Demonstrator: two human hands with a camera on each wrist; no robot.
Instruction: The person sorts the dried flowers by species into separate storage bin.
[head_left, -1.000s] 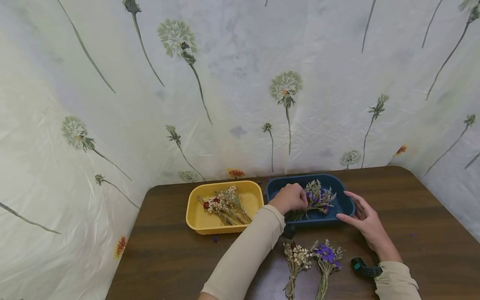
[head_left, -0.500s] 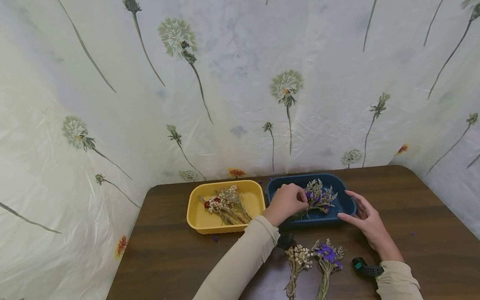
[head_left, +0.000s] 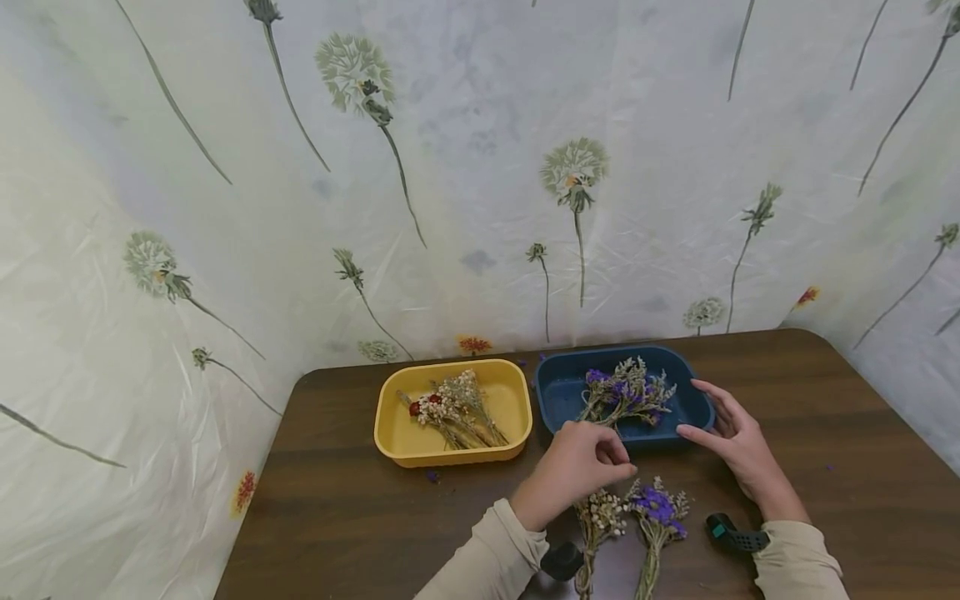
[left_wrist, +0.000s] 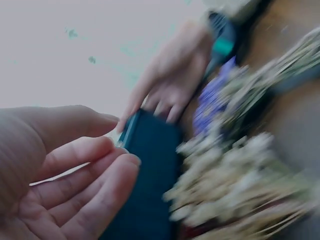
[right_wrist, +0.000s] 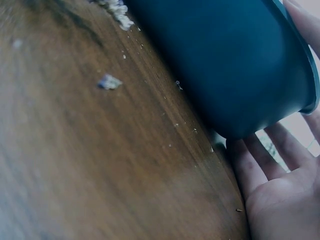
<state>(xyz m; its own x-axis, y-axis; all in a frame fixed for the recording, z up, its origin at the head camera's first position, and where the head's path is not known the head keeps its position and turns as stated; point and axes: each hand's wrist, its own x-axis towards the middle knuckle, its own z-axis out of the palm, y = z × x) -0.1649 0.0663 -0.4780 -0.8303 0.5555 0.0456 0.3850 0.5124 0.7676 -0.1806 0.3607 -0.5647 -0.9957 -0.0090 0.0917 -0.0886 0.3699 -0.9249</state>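
Note:
My left hand hovers over the table just in front of the blue tray, above the heads of a white dried-flower bunch. In the left wrist view its thumb and loosely bent fingers stand apart with nothing between them. My right hand holds the tray's right end, thumb at the front and fingers around the corner; the right wrist view shows fingers against the tray's outer wall. Bunches of purple and grey dried flowers lie inside the blue tray. Next to the white bunch lies a purple one.
Left of the blue tray stands a yellow tray with dried white and red flower bunches. Small petals and crumbs are scattered on the brown table. A floral curtain hangs behind the table's back edge.
My left hand has come out of the blue tray and moved toward me, uncovering the purple bunches there. The right hand stays at the tray's end.

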